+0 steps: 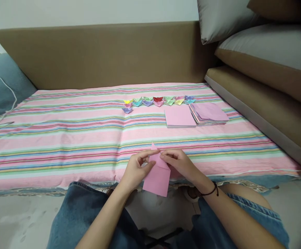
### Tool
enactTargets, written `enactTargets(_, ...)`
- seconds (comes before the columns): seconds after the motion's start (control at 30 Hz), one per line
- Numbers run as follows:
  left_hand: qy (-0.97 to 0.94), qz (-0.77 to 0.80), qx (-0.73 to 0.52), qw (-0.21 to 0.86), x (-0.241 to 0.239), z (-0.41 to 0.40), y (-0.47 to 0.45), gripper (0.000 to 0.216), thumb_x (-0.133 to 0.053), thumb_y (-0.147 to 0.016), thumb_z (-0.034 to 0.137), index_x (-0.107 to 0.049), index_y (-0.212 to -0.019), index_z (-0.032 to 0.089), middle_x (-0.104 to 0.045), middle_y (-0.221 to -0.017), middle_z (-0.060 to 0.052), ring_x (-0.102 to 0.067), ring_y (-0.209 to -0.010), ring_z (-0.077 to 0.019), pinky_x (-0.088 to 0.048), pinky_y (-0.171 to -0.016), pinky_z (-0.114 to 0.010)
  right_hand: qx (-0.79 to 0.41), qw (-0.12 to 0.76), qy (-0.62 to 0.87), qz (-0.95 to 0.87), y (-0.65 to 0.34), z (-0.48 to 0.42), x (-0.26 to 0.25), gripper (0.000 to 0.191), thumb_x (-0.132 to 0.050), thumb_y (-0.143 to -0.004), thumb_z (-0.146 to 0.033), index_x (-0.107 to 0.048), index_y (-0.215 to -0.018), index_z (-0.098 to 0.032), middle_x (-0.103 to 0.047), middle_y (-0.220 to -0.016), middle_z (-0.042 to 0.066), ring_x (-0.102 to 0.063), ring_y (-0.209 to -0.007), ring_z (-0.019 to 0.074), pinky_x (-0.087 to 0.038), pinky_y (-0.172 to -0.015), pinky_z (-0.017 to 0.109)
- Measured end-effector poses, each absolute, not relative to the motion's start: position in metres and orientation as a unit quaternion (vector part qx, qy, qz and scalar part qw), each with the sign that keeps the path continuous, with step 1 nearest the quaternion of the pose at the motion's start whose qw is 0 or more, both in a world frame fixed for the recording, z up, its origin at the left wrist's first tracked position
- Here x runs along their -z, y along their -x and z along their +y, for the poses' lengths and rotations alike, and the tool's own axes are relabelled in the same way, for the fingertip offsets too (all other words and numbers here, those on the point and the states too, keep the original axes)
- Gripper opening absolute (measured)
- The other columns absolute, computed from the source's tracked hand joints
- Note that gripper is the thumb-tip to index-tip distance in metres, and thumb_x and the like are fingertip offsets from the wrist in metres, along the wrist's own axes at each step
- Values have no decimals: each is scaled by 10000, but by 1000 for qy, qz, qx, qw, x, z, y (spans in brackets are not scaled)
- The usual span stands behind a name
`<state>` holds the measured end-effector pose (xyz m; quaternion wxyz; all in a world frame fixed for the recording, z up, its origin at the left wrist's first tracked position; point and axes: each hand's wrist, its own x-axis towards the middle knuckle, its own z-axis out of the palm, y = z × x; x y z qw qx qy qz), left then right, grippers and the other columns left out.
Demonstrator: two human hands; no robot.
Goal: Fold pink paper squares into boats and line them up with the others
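Observation:
Between my hands is a pink sheet of origami paper [156, 180], partly folded, with a pointed tip at its far end and a wide lower part hanging toward my lap. My left hand [138, 167] pinches its left side, thumb on top of the paper. On the other side, my right hand [178, 160] grips the upper right edge near the fold, fingertips close to the left ones. The paper's underside and some fingertips are hidden. Beyond my hands lie a neat stack of pink-topped square paper [180, 116] and a looser paper stack [210, 113].
Several small folded paper boats [158, 101] in many colours stand in rows behind the stacks. A striped cloth [62, 138] covers the seat. Cushions [264, 52] rise at the right, a brown backrest [101, 57] behind. A white cable [6, 84] lies at the left.

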<state>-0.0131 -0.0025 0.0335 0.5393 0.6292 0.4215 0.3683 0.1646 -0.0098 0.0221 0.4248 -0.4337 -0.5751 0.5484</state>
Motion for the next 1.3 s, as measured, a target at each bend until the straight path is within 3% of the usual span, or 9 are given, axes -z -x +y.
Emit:
enactTargets(0.1,-641,407,-351,548,-34,-3,11,401,-624,-738,170,-645,-1137,197,-503,-636,11,-307,-541,-78,-307,-502,-212,-567,443,444,-533,-160,-11,-22,308,-581,-783,-388,-552,-577,-161,-478,-584,-26,-413,-564,104,-334,-544,246)
enactTargets(0.2,-642,395,-360,550,-34,-4,10,437,-628,-729,156,-629,-1160,223,-643,-929,-64,-332,-556,-72,-361,-539,-221,-613,461,443,-464,-156,-13,-24,310,-617,-743,-390,-538,-552,-160,-471,-564,-32,-399,-534,95,-327,-528,246)
enactTargets(0.33,-648,391,-374,537,-34,-6,9,445,-620,-738,152,-621,-1172,249,-582,-1236,-93,-406,-617,-78,-422,-649,-249,-638,470,443,-419,-154,-15,-24,324,-636,-721,-396,-526,-527,-160,-445,-523,-43,-360,-486,83,-287,-484,240)
enactTargets(0.47,-655,396,-368,528,-34,-7,8,446,-608,-742,136,-620,-1174,249,-619,-1186,-82,-464,-661,-98,-426,-664,-254,-577,489,464,-460,-154,-14,-19,322,-621,-745,-366,-539,-518,-152,-422,-514,-41,-352,-505,88,-269,-489,243)
enactTargets(0.7,-642,408,-416,499,-35,1,14,446,-615,-723,106,-639,-1146,247,-596,-1249,-65,-550,-954,-177,-429,-790,-274,-489,477,460,-566,-157,-12,-15,277,-593,-760,-305,-588,-530,-151,-455,-501,-35,-370,-503,90,-289,-494,240)
enactTargets(0.93,-619,421,-443,493,-37,6,23,446,-614,-715,98,-643,-1140,232,-602,-1231,-58,-532,-787,-121,-428,-757,-255,-475,465,467,-584,-159,-14,-15,246,-609,-750,-324,-645,-572,-159,-594,-550,2,-507,-531,122,-401,-507,246)
enactTargets(1.1,-595,453,-494,444,-45,17,43,474,-640,-712,145,-619,-1174,248,-609,-1208,-60,-495,-660,-90,-405,-621,-226,-535,451,475,-534,-164,-17,-11,225,-656,-721,-363,-680,-643,-154,-681,-642,54,-635,-616,180,-519,-602,309)
enactTargets(1.3,-622,423,-467,465,-40,10,33,451,-641,-709,139,-634,-1151,227,-562,-1282,-85,-517,-723,-111,-429,-657,-233,-527,455,459,-552,-163,-16,-18,267,-583,-801,-411,-683,-800,-163,-676,-744,46,-606,-665,153,-485,-611,272)
